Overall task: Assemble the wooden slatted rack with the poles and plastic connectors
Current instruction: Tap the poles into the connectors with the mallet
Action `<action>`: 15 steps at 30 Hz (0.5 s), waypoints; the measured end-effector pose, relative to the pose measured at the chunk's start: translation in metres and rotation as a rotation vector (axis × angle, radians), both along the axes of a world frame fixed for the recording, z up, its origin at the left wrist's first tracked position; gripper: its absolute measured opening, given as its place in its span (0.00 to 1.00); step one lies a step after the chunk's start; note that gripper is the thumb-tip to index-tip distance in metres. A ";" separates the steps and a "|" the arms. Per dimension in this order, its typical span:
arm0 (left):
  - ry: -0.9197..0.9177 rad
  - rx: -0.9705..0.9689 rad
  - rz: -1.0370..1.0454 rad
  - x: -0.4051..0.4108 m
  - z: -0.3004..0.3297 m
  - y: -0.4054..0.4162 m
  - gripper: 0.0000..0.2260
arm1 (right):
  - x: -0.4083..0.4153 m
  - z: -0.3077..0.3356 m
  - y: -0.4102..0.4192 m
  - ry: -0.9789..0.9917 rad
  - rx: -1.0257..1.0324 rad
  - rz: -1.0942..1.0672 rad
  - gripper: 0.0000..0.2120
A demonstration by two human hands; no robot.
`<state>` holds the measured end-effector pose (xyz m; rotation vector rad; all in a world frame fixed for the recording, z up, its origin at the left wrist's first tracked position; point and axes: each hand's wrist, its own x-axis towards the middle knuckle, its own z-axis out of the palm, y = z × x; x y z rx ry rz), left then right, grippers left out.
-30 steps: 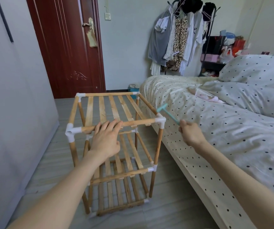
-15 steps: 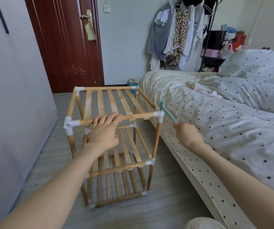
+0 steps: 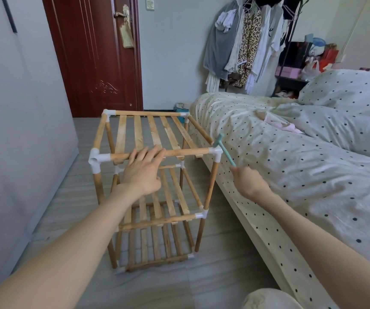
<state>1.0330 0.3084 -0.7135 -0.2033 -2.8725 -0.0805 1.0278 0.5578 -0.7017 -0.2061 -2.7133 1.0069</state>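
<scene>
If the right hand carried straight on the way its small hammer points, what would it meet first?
Most likely the white corner connector at the rack's near right top. The right hand holds the teal hammer, whose head sits just beside that connector. Depth is unclear, so it could pass behind it toward the bed.

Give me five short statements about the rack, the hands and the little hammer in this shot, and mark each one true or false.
1. The left hand rests on the top front pole of the rack. True.
2. The right hand holds a red screwdriver. False: it grips a small teal hammer.
3. The hammer head is close to the top front right connector. True.
4. The rack lies flat on the bed. False: it stands upright on the floor beside the bed.
5. The rack has only one slatted shelf. False: slats show at three levels.
</scene>
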 end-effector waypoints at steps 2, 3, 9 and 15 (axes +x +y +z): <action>-0.020 -0.009 -0.055 0.001 0.004 -0.007 0.35 | -0.002 -0.015 0.000 -0.105 0.033 0.030 0.21; -0.021 0.021 -0.083 0.002 0.006 -0.013 0.34 | -0.004 -0.016 -0.002 -0.073 0.027 0.043 0.22; 0.295 0.290 0.027 0.025 0.020 -0.073 0.23 | -0.010 -0.004 -0.052 0.088 0.005 0.194 0.23; 0.007 0.531 0.111 0.031 -0.002 -0.141 0.32 | -0.007 -0.003 -0.132 0.143 -0.025 0.408 0.21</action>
